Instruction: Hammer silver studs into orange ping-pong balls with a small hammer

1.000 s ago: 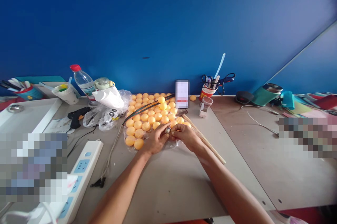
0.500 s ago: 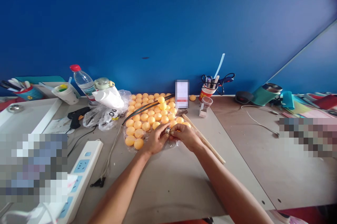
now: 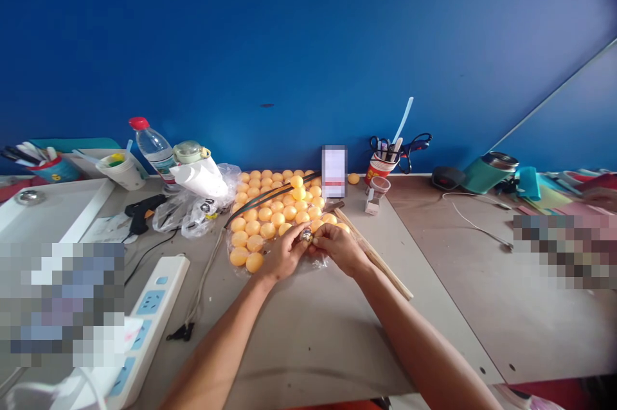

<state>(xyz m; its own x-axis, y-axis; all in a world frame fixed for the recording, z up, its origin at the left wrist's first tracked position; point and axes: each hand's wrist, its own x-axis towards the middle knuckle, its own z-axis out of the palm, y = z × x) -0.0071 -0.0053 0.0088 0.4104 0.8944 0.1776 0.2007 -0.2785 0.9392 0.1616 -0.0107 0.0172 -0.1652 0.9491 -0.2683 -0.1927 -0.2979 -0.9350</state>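
Between my two hands, a small shiny silver ball-like object (image 3: pixel 306 236) is pinched; its exact kind is too small to make out. My left hand (image 3: pixel 284 254) is closed on it from the left, thumb and fingers around it. From the other side my right hand (image 3: pixel 339 247) holds its fingertips pressed together against the object's right edge. Both hands are over the near edge of a clear plastic bag with rows of orange balls (image 3: pixel 267 214). Black strips (image 3: pixel 270 195) lie across the balls. Part of the bag is hidden beneath my hands.
Wooden sticks (image 3: pixel 380 262) lie right of my hands. A red cup of tools (image 3: pixel 380 166) and a small box (image 3: pixel 371 204) stand behind them. At left are a power strip (image 3: pixel 153 301), a glue gun (image 3: pixel 141 214) and a bottle (image 3: pixel 153 150). A green flask (image 3: pixel 490 172) lies at right.
The fingers of both hands have shifted slightly around the silver object, and more of its shiny face shows. The things on the table keep their places.
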